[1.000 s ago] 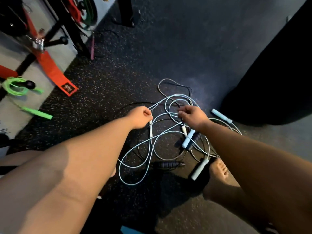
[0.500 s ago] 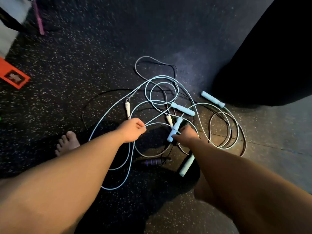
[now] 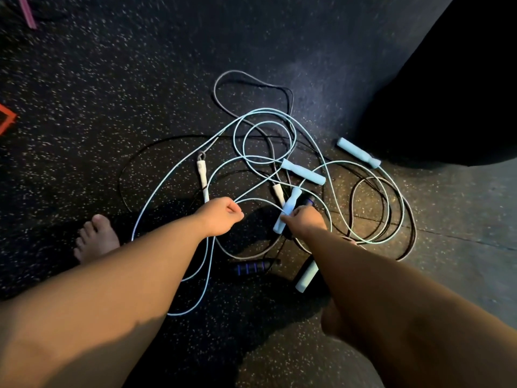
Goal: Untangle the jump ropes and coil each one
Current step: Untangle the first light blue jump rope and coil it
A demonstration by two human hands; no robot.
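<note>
Over tangled jump ropes [image 3: 303, 172] on a speckled floor [image 3: 112, 107], the left hand [image 3: 221, 218] curls its fingers round a pale blue cord [image 3: 253, 199], while the right hand [image 3: 305, 221] pinches cord beside 1 blue handle [image 3: 291, 205].

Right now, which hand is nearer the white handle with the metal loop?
Left. The left hand is at the near end of the white handle, pinching the light blue rope; the right hand is farther right, beside a light blue handle.

Tangled jump ropes [image 3: 268, 163] on floor
</note>
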